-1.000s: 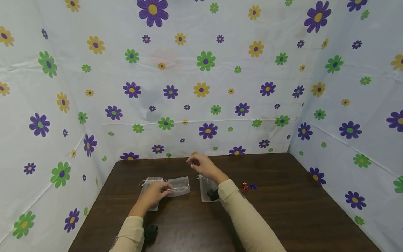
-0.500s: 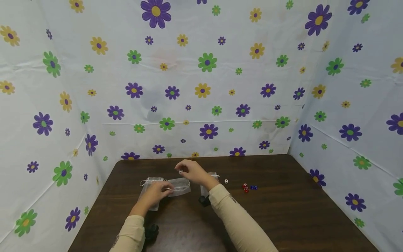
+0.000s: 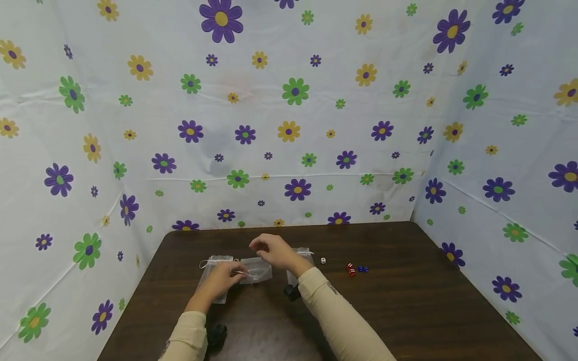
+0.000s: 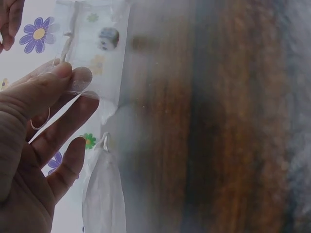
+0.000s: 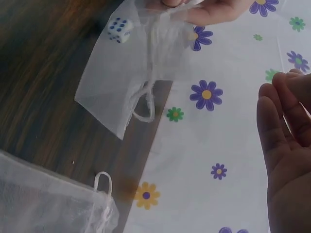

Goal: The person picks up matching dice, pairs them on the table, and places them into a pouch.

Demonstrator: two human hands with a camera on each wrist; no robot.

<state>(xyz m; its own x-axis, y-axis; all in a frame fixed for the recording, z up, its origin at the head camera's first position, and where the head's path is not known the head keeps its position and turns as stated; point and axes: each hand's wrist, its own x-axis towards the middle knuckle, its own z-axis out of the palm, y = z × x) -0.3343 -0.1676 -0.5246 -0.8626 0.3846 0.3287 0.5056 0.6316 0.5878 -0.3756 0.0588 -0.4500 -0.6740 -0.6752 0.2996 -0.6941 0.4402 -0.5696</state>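
Observation:
My left hand (image 3: 220, 278) pinches the drawstring mouth of a sheer white organza pouch (image 3: 263, 273) between thumb and fingers. Inside the pouch, a white die with blue pips (image 5: 119, 30) shows through the mesh in the right wrist view. It appears blurred in the left wrist view as a pale die (image 4: 108, 39). My right hand (image 3: 276, 253) hovers just above and right of the pouch, its fingers loosely bent with nothing between them. Another sheer pouch (image 3: 219, 259) lies partly under my left hand. A third pouch (image 3: 303, 252) is partly covered by my right forearm.
On the brown table (image 3: 388, 311), a white die (image 3: 323, 260) lies right of the third pouch. Farther right are several red dice (image 3: 351, 269) and blue dice (image 3: 363, 269). A flowered cloth (image 3: 253, 115) hangs behind the table and along both sides.
The right hand came left from above the third pouch with a white die, now in the left hand's pouch. The right fingers have let go. The left hand has stayed in place.

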